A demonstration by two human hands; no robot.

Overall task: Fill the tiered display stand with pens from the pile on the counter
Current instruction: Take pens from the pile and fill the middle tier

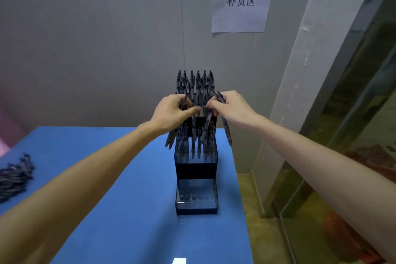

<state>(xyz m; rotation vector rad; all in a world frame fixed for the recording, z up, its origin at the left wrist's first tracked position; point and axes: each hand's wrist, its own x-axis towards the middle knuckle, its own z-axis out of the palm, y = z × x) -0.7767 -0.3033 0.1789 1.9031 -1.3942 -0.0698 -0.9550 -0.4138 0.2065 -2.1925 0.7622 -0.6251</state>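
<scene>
both hands up at the tiered display stand [196, 169], mid-loading. left hand [171, 109] grips a few pens, right hand [232, 107] holds another bunch — one being fed into a middle-tier slot. top tier looks full, bottom tier has none. pen pile [15, 178] sits far left on the blue counter [120, 199]. next: seat pens upright, one per hole.

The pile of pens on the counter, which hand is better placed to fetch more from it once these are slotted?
Left, probably. The pile of pens lies at the counter's left edge, beside the left forearm, while the right hand is on the far side of the display stand. Both hands hold pens now; the left hand must empty first.
</scene>
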